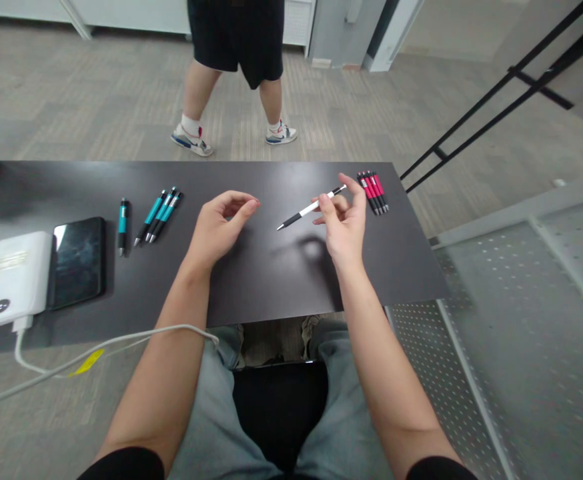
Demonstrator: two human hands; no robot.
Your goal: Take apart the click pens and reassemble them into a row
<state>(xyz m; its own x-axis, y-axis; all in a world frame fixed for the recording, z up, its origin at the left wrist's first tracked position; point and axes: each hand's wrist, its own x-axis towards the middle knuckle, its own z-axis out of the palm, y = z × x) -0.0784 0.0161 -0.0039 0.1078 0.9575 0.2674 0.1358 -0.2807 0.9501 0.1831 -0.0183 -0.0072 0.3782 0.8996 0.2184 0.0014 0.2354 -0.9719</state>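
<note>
Between the thumb and fingers of my right hand is a white pen with a black grip. It is held above the dark table, tilted, its tip pointing left and toward me. My left hand hovers over the middle of the table, its thumb and curled fingers meeting at the tips with nothing visible in them. Just beyond my right hand, several red pens lie side by side near the right end. To the left of my left hand lie three teal pens close together, and a single teal pen apart from them.
The dark table spans the view. On its left lie a black phone and a white power bank, whose white cable runs past my left forearm. A person in black shorts stands beyond the table. Black metal rails rise at right.
</note>
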